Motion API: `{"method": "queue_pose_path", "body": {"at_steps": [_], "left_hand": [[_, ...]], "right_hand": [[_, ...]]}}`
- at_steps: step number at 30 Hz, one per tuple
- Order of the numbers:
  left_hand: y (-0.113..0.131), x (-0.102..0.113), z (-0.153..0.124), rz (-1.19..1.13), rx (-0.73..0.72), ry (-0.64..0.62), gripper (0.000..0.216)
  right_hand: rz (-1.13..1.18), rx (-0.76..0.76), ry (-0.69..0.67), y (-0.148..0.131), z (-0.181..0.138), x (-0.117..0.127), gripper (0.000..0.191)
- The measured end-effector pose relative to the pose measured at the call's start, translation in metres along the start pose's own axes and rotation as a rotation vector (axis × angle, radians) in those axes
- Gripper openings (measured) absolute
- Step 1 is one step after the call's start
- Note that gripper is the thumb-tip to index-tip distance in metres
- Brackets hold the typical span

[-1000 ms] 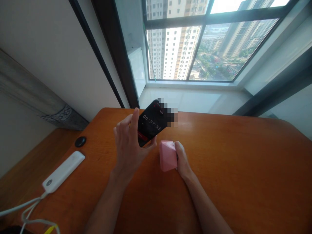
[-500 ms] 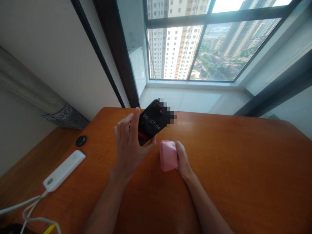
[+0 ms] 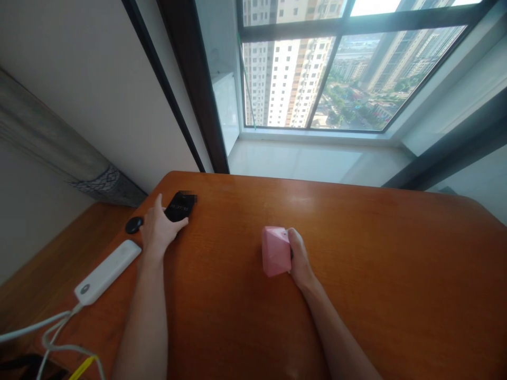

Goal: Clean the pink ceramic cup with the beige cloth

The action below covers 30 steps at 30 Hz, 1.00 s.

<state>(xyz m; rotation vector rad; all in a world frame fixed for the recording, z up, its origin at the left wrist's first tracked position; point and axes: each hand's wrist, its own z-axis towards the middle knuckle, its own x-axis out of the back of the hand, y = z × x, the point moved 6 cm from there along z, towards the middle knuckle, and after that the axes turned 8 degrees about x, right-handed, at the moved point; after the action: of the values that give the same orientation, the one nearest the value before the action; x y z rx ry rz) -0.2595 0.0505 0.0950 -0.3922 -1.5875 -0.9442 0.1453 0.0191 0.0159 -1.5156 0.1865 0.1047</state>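
A dark smartphone [image 3: 179,207] with a timer on its screen is at the table's far left. My left hand [image 3: 159,228] is closed around its near end, thumb on the right side and fingers on the left. Whether the phone's underside touches the table I cannot tell. Close to the table's middle, my right hand [image 3: 300,258] grips a pink faceted block-like object [image 3: 276,252] by its right side. The thumb lies along its upper right edge, and the other fingers are mostly hidden. A bit of something dark shows between the block and the palm.
A round black disc [image 3: 133,225] lies just left of my left hand. Nearer to me is a white power strip [image 3: 108,272] with white cables [image 3: 65,345]. The brown wooden table [image 3: 380,274] ends at a windowsill [image 3: 317,158] at the back.
My left hand has carried the smartphone from above the table's middle leftward and down to the far left. The pink object and my right hand have stayed in nearly the same place.
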Motion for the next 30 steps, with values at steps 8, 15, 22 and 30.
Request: {"method": "queue_pose_path", "body": {"at_steps": [8,15,22,30], "left_hand": [[-0.044,-0.018,0.021,0.002,0.115,-0.090,0.117],[-0.032,-0.017,0.016,0.022,0.097,-0.103,0.106],[0.114,-0.030,-0.101,-0.659,-0.787,-0.065,0.051],[0.153,-0.100,-0.202,-0.810,-1.233,-0.507,0.098]], "right_hand": [[-0.012,0.005,-0.002,0.001,0.001,0.001,0.071],[-0.023,0.020,-0.002,0.000,0.002,0.000,0.071],[0.055,-0.013,0.008,-0.003,0.003,-0.004,0.071],[0.183,-0.121,0.130,-0.011,0.008,0.009,0.071]]}}
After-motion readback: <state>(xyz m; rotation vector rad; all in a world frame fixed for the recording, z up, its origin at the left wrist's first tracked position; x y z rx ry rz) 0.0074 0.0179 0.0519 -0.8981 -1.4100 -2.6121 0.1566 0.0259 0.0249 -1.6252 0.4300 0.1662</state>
